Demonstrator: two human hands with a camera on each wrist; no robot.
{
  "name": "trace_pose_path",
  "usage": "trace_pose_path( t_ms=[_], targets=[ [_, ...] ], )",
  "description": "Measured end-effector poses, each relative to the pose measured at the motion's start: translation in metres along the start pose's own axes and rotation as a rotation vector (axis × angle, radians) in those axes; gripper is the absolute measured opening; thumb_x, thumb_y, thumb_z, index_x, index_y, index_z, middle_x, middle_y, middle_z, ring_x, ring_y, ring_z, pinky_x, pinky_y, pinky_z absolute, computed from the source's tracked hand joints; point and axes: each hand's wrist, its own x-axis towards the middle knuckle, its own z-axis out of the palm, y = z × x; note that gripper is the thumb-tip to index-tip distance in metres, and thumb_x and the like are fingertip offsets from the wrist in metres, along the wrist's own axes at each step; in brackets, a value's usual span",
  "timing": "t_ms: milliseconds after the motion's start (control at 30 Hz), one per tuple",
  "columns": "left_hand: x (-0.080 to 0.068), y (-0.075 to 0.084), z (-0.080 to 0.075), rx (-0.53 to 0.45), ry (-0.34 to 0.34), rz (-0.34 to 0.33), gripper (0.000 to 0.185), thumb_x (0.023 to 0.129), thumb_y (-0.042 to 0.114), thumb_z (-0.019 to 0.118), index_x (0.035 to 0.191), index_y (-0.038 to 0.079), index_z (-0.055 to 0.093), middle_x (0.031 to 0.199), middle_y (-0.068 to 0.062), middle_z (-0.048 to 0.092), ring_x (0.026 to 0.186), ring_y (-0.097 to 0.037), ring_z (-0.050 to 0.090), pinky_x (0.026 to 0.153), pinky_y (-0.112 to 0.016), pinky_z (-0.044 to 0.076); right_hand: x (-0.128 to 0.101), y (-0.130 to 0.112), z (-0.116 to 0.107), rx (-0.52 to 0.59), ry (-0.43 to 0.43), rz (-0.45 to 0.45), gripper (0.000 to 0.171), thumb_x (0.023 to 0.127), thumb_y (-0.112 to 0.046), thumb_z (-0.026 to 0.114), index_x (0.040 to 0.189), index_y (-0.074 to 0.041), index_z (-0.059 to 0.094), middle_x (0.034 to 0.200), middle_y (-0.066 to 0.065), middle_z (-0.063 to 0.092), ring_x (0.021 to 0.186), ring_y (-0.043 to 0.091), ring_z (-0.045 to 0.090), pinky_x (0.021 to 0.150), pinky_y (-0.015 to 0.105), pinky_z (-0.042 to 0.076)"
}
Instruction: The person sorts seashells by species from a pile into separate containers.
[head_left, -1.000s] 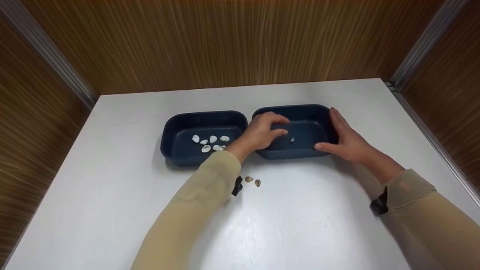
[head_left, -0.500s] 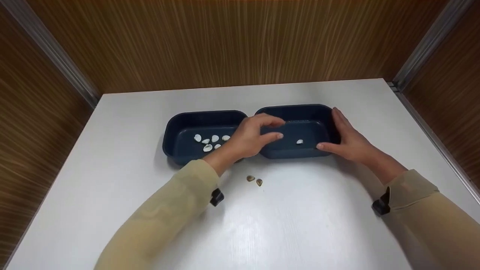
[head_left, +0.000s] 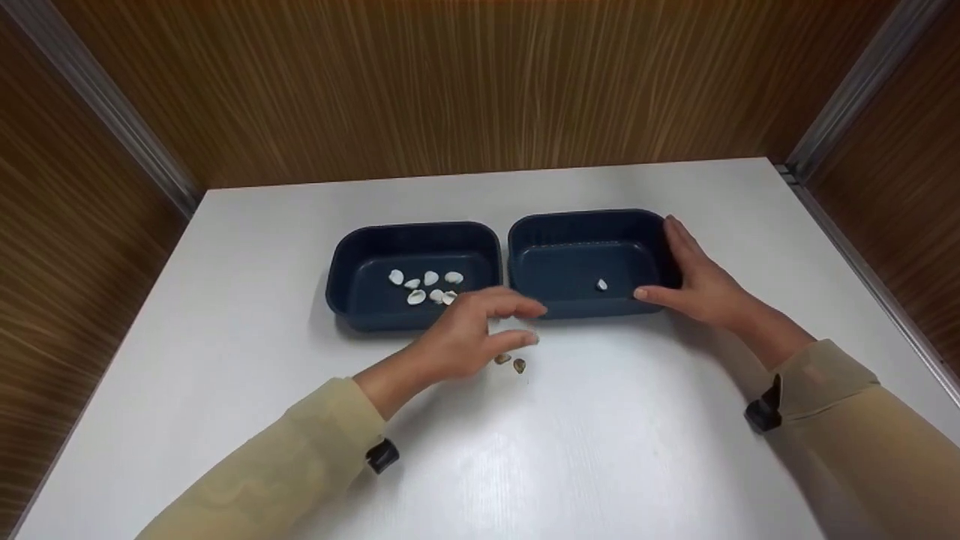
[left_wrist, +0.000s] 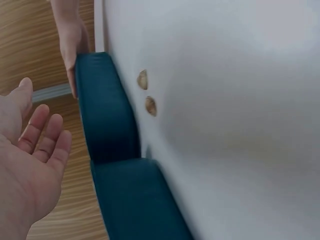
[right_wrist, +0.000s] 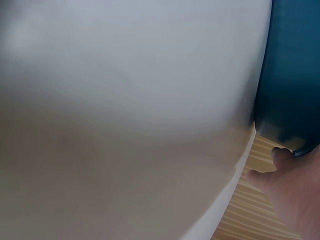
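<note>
My left hand (head_left: 469, 337) hovers over the table just in front of the two bins, thumb and fingers apart, with nothing between them. Close by its fingertips lie two small brown shells (head_left: 520, 366) on the table, one partly behind the thumb. My right hand (head_left: 705, 292) rests against the right end of the right dark blue bin (head_left: 577, 308), fingers straight along the end and thumb on the front wall. Inside that bin is a single small white shell (head_left: 601, 285). Several white shells (head_left: 416, 298) lie in the left dark blue bin (head_left: 375, 320).
Both bins stand side by side on a white table (head_left: 585, 450), with a narrow gap between them. A wood-grain panel (head_left: 480, 90) rises behind the table, and similar panels flank both sides.
My left hand has drawn back from over the right bin, leftward and toward me, to in front of the bins. A white shell now shows in the right bin. The right hand has stayed put.
</note>
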Motion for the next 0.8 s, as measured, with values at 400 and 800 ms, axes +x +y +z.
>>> trace_pose_path(
  t_ms=[400, 800],
  targets=[
    [-0.034, -0.024, 0.010, -0.051, -0.028, -0.066, 0.035, 0.098, 0.012, 0.079, 0.131, 0.002, 0.073, 0.121, -0.015, 0.071, 0.114, -0.032, 0.067, 0.102, -0.046, 0.055, 0.001, 0.001, 0.001, -0.002, 0.005, -0.003, 0.121, 0.094, -0.051, 0.076, 0.170, -0.019, -0.012, 0.178, 0.006, -0.013, 0.163, 0.035, -0.005, 0.126, 0.067, 0.009],
    [-0.043, -0.050, 0.017, -0.028, -0.029, -0.166, 0.040, 0.096, 0.013, 0.082, 0.133, 0.004, 0.072, 0.123, -0.009, 0.066, 0.113, -0.025, 0.063, 0.103, -0.039, 0.053, 0.002, 0.002, 0.001, -0.010, 0.003, 0.006, 0.122, 0.094, -0.054, 0.076, 0.170, -0.019, -0.012, 0.178, 0.004, -0.013, 0.163, 0.033, -0.006, 0.126, 0.067, 0.010]
  ],
)
